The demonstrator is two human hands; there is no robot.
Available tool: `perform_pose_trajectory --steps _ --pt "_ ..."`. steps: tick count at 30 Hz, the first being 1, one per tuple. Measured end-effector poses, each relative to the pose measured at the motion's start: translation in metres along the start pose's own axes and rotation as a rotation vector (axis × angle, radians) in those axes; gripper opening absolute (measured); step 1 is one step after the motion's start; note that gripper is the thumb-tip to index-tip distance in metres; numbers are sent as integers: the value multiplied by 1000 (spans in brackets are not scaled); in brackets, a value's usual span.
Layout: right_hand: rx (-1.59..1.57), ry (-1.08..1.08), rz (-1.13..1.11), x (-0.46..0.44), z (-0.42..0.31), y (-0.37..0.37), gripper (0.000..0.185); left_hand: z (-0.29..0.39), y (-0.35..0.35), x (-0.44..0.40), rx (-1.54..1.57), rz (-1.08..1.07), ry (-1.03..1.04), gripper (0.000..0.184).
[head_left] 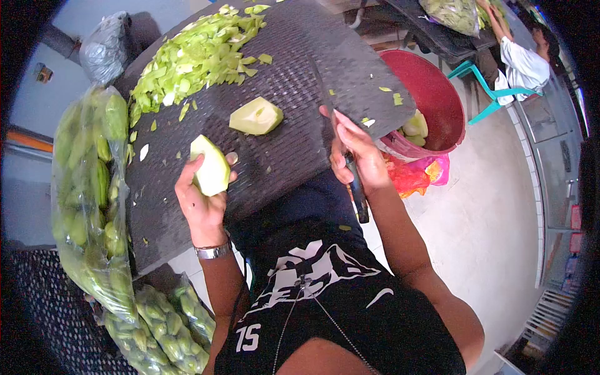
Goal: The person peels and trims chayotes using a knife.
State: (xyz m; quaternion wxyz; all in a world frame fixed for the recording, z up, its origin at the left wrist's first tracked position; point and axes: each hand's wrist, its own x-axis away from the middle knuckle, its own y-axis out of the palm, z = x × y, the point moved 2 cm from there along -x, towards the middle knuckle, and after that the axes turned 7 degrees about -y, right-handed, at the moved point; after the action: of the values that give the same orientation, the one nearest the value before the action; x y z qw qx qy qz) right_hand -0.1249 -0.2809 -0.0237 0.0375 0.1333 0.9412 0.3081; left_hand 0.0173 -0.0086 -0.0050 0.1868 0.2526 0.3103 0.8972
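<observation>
Our left grip (205, 209) is clasped round a peeled pale-green fruit (210, 167), its long axis running mostly away from us, far end leaning left. Our right grip (362, 159) is wrapped round the handle of a knife (360, 203), well to that fruit's right, blade pointing away. Farther out, a second peeled piece (257, 117) lies roughly crosswise on the surface (284, 172), nearer our left; beyond are peelings (197, 53).

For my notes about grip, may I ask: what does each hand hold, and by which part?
Left hand: a peeled pale-green piece, by its sides, thumb opposite fingers. Right hand: a knife, apparently by its handle; exact grip partly hidden.
</observation>
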Motion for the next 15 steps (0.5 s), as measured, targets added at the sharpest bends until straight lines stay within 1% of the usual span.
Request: perform_pose_trajectory --steps 2,3,5,6,7,9,10,11,13,14,15 --pt "19 4 13 -1 0 1 60 4 8 5 52 179 143 38" --pt "86 32 45 -2 -6 -4 58 -7 -1 -3 130 178 163 36" --pt "95 69 100 -8 -5 5 53 12 -12 -7 163 203 230 32" --pt "119 84 115 -10 -9 11 48 23 -6 3 189 232 228 29" --pt "145 73 81 -18 -14 9 44 32 -13 1 192 230 214 29" --pt "220 2 220 -39 -22 10 38 51 -18 11 0 59 221 26" --pt "328 -70 178 -50 -28 8 35 56 -10 14 -115 267 258 26" --pt "404 -104 67 -64 -30 -4 52 64 -12 17 -203 283 246 28" --pt "477 -190 72 -84 -22 -17 47 80 -7 21 -464 400 228 29" --pt "470 -186 80 -87 -19 -20 46 85 -7 20 -502 414 285 30" --pt "464 -183 91 -88 -17 -22 44 92 -9 19 -548 317 306 27"
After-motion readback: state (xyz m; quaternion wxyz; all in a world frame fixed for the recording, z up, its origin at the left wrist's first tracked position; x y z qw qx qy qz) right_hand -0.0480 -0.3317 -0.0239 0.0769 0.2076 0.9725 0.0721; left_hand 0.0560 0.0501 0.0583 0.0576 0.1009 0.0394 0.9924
